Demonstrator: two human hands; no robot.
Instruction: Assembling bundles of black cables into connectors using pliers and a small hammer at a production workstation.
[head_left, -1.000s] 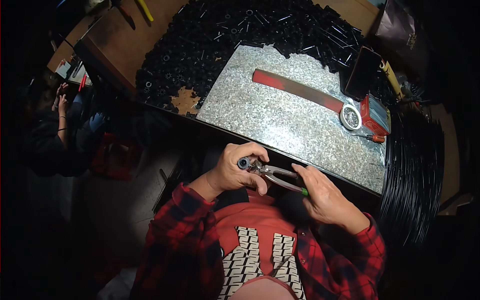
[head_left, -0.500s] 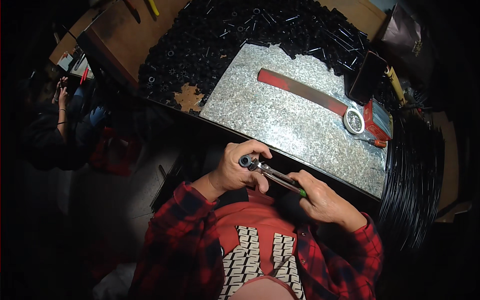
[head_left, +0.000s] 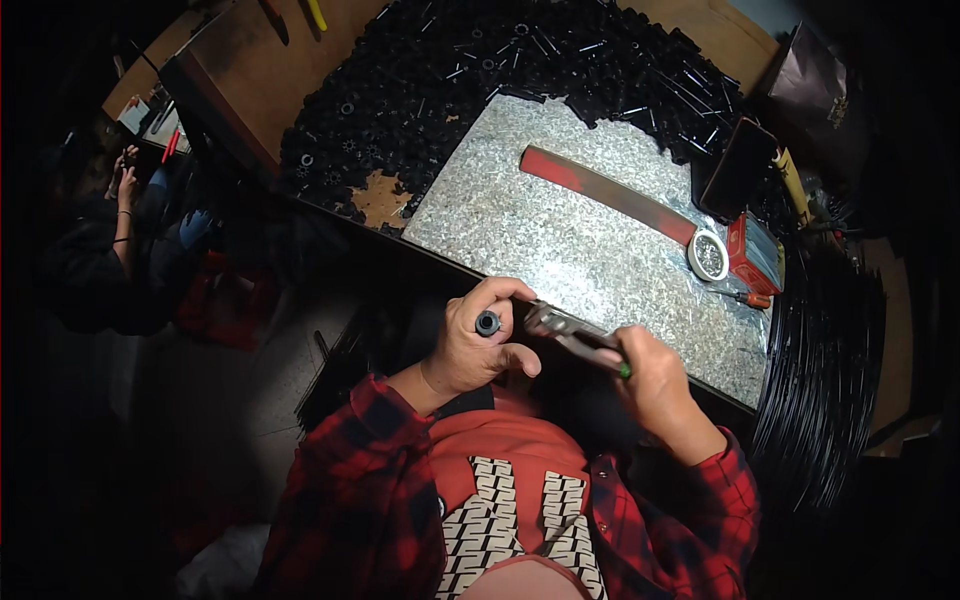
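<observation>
Pliers [head_left: 570, 337] and a dark tube [head_left: 487, 323] were held at the near edge of the speckled board [head_left: 480, 190].
Watching from afar, I saw the left hand [head_left: 465, 350] curled round the tube, thumb and forefinger apart; the right hand [head_left: 655, 385] clasped the green-tipped pliers, whose head overlapped the board's near edge in my view. I could not tell whether that head touched the left hand. Toward the board's right edge, a white dish [head_left: 698, 273] held small shiny bits [head_left: 709, 254]; just beside it stood a red box [head_left: 743, 257], its contents unclear to me. Beyond the board spread a pile of black parts [head_left: 400, 110], alongside a wooden wall [head_left: 245, 90].
</observation>
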